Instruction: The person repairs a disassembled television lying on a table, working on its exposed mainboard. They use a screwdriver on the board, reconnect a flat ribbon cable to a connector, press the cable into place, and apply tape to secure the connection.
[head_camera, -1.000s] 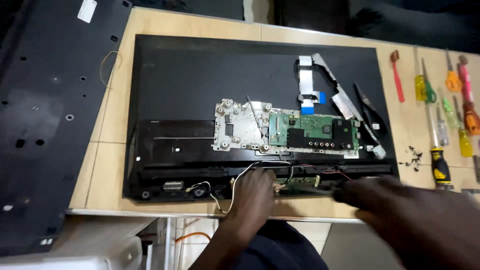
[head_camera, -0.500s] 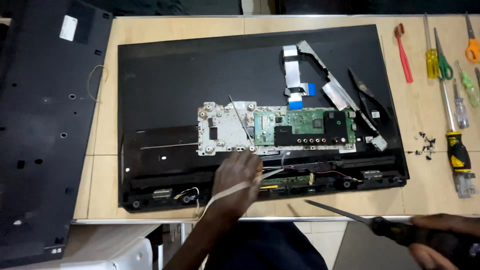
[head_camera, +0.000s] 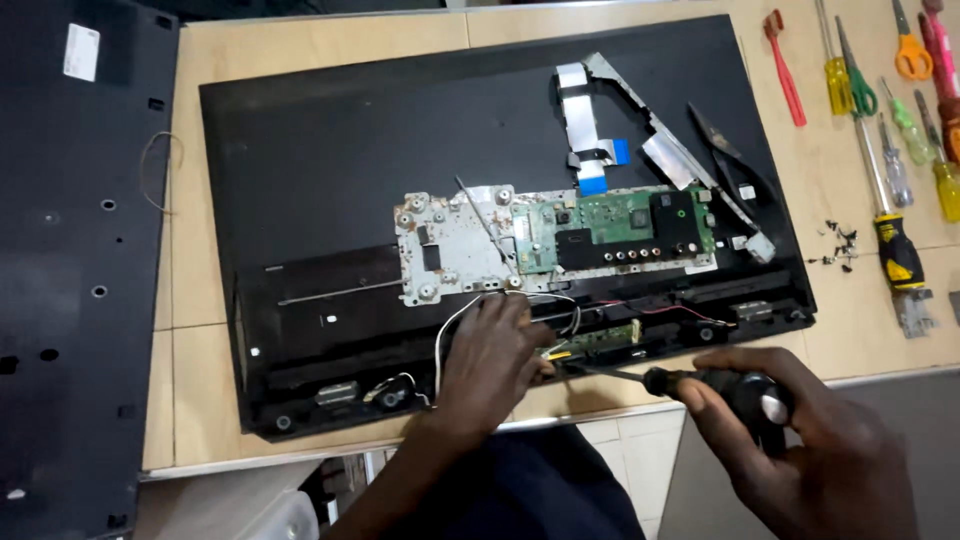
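Head view: an opened flat-panel TV (head_camera: 400, 180) is laid face down on the wooden surface (head_camera: 200, 300), rear cover removed, bottom edge toward the person. The left hand (head_camera: 490, 355) is pressed down on the panel's lower strip, fingers curled around the white and black wires (head_camera: 455, 320) just below the metal bracket plate (head_camera: 455, 245); whether anything is actually pinched cannot be told. The right hand (head_camera: 800, 450) is clamped on the black handle of a screwdriver (head_camera: 690, 385), held off the surface's front edge, shaft angled left, tip brought in at the small board (head_camera: 600, 340) on the lower strip, right beside the left fingers. The green main board (head_camera: 620, 225) is seen bolted to the right of the bracket plate, with silver flat ribbon cables (head_camera: 580, 120) running up from it. The detached black rear cover (head_camera: 70, 270) is lying at far left. On the right of the surface: a yellow-and-black screwdriver (head_camera: 890, 225), a small cluster of loose screws (head_camera: 838, 245) beside it, a red tool (head_camera: 785, 65), and further coloured screwdrivers (head_camera: 905, 120) lined up near the top corner.
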